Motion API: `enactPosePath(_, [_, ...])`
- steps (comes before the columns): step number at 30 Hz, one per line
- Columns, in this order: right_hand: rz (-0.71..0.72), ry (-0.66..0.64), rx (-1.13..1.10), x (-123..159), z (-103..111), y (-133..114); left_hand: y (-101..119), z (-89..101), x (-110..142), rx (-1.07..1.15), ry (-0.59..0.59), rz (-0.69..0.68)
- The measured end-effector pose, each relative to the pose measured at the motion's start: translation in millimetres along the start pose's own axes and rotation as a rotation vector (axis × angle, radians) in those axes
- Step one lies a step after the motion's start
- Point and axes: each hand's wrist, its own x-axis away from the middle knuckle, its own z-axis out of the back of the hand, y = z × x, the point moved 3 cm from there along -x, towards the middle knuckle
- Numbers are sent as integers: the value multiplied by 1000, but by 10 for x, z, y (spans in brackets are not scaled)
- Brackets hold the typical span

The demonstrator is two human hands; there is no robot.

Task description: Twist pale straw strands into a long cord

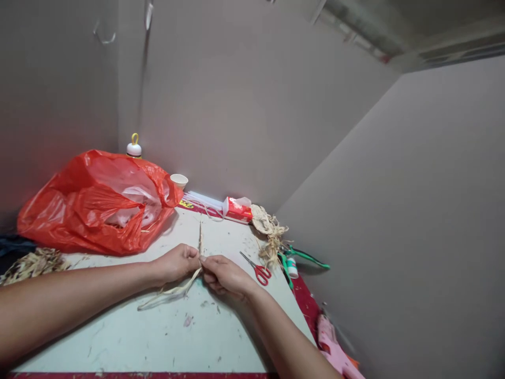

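Both hands meet near the middle of the white board (158, 337). My left hand (179, 263) is closed, its thumb and fingers pinching a pale dried-fibre strand (185, 287). Pressed close beside it, my right hand (225, 275) is also closed on the strand. A thin straight twisted part runs up from the fingertips, away from me, while loose flat ends trail down to the left onto the board. The fingertips hide the exact spot where the fibres join. Scissors with red handles (261, 273) lie to the right of my right hand.
A red plastic bag (90, 205) fills the back left, with a paper cup (179, 180) and a white-capped bottle (134, 150) behind it. Braided fibre (266, 221), a red tissue pack (238, 209), green-handled pliers (310, 258), a small white bottle (292, 267) and a pink glue gun (333, 347) line the right side.
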Motion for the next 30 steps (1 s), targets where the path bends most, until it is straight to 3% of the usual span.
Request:
enactPosePath(5, [-1, -100, 8, -28, 102, 29, -4, -13, -29, 33, -26, -8])
enactPosePath(7, [26, -159, -69, -52, 113, 53, -14, 12, -38, -17, 6, 18])
enactPosePath(11, [31, -256, -234, -76, 126, 81, 29, 57, -44, -163, 36, -53])
enactPosePath(16, [13, -285, -356, -45, 141, 68, 129, 72, -23, -321, 8, -99])
enactPosePath(19, [9, -227, -315, -19, 133, 71, 148, 74, -13, -307, -72, 12])
enactPosePath(24, [25, 6, -139, -27, 67, 97, 134, 81, -23, -103, -179, 242])
enactPosePath(30, [59, 167, -65, -58, -20, 112, 74, -8, -22, 25, -98, 348])
